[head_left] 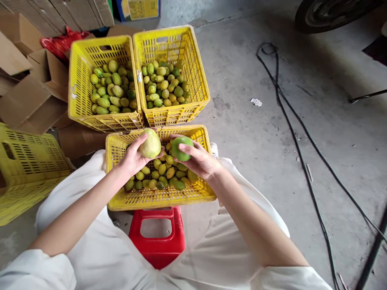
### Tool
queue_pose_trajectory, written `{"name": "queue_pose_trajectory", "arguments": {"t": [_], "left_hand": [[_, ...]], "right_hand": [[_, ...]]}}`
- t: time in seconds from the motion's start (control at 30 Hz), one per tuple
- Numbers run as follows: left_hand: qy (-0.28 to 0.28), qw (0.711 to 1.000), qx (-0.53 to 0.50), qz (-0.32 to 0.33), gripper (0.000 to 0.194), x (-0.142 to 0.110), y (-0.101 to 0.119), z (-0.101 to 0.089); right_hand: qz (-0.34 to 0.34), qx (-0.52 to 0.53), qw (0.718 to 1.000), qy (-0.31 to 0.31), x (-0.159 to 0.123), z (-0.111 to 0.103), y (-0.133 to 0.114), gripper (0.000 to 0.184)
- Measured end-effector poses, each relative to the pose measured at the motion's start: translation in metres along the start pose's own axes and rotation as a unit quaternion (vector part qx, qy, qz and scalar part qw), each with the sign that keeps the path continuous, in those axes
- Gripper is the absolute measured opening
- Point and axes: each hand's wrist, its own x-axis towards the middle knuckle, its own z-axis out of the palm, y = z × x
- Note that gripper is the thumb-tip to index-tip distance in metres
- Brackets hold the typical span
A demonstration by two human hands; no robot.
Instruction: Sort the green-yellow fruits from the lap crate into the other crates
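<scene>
My left hand (133, 159) is closed around a pale yellow-green fruit (150, 144). My right hand (201, 161) grips a darker green fruit (180, 148). Both hands hover over the near yellow crate (157, 199), which holds several small green and yellow fruits (163, 173). Beyond it stand two more yellow crates side by side, the left crate (79, 80) and the right crate (198, 72), each partly filled with similar fruits.
A red plastic stool (157, 241) sits between my legs under the near crate. An upturned yellow crate (27, 169) lies at left, with cardboard boxes (27, 96) behind it. Black cables (302, 153) run across the concrete floor at right. A tyre (326, 14) shows at top right.
</scene>
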Motion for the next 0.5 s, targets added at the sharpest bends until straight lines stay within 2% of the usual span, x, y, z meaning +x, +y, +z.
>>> {"name": "queue_pose_trajectory", "arguments": {"t": [0.17, 0.27, 0.33, 0.4, 0.5], "left_hand": [[-0.003, 0.999, -0.028, -0.045, 0.045, -0.0025, -0.0009, 0.0033], [-0.007, 1.0, 0.001, -0.029, 0.042, -0.0011, -0.0034, 0.0004], [-0.017, 0.999, 0.024, -0.015, 0.049, -0.0002, -0.0044, -0.002], [-0.036, 0.999, 0.038, -0.008, 0.055, -0.0001, -0.0048, -0.0037], [-0.062, 0.997, 0.05, -0.008, 0.062, -0.0013, -0.0057, -0.0035]], "right_hand": [[0.009, 0.035, 0.999, 0.032, 0.0041, 0.0021, 0.0062, 0.041], [0.025, 0.052, 0.997, 0.054, 0.0059, -0.001, 0.004, 0.031], [0.025, 0.081, 0.995, 0.046, 0.0062, -0.0035, 0.0012, 0.026], [0.014, 0.101, 0.994, 0.022, 0.0055, -0.0044, -0.0012, 0.03], [0.003, 0.066, 0.998, -0.008, 0.003, -0.0018, -0.002, 0.035]]}}
